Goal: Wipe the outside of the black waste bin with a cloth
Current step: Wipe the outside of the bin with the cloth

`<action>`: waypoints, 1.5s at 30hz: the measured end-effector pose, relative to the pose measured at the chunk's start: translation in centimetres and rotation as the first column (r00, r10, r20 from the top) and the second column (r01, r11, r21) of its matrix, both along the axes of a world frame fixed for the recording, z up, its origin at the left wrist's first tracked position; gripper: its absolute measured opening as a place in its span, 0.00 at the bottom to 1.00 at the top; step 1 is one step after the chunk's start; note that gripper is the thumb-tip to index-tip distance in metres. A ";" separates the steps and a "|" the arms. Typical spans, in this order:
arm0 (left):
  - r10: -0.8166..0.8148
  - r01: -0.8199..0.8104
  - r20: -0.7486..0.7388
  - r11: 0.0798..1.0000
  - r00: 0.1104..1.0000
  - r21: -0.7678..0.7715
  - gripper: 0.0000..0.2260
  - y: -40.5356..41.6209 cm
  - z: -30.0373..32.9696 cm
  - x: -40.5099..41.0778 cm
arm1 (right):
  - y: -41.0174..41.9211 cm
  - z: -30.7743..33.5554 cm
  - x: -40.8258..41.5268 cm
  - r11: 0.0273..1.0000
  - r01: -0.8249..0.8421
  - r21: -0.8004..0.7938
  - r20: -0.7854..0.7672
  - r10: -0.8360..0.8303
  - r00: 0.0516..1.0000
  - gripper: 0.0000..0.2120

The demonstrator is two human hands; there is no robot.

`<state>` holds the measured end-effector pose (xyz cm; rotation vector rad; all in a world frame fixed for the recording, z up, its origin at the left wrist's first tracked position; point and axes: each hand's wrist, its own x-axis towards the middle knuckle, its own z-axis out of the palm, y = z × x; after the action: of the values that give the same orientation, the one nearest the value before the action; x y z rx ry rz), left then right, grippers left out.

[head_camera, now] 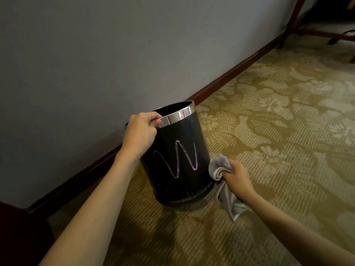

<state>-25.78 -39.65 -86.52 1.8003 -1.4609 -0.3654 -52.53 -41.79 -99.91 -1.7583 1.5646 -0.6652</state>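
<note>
A round black waste bin with a shiny chrome rim stands on the carpet, tilted slightly to the right. A pale purple zigzag line is drawn across its front. My left hand grips the bin's rim at its near left side. My right hand holds a bunched grey cloth just right of the bin's lower side, the cloth's front fold touching or almost touching the bin wall. The rest of the cloth hangs down below my hand.
A grey wall with a dark wooden skirting board runs close behind the bin. The patterned yellow-brown carpet spreads to the right. Dark red wooden furniture legs stand at the far upper right.
</note>
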 end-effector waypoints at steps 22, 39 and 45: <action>0.010 -0.010 0.048 1.000 0.999 -0.006 0.10 -0.2 -0.4 -0.4 | 1.1 0.1 0.6 0.970 -0.091 -0.226 -0.061 0.079 0.995 0.13; 0.054 -0.049 0.110 0.997 0.992 -0.051 0.09 0.0 -0.3 -2.1 | -0.7 8.3 5.4 0.859 -0.050 -0.509 0.191 0.170 0.967 0.21; 0.075 -0.076 0.038 0.997 0.996 0.007 0.09 0.5 0.2 -0.4 | 3.0 1.5 1.9 0.875 -0.198 -0.442 0.024 0.232 0.972 0.20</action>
<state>-26.21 -39.11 -86.31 1.8723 -1.4142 -0.3016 -50.63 -38.82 -98.37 -2.1663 1.2004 -1.0180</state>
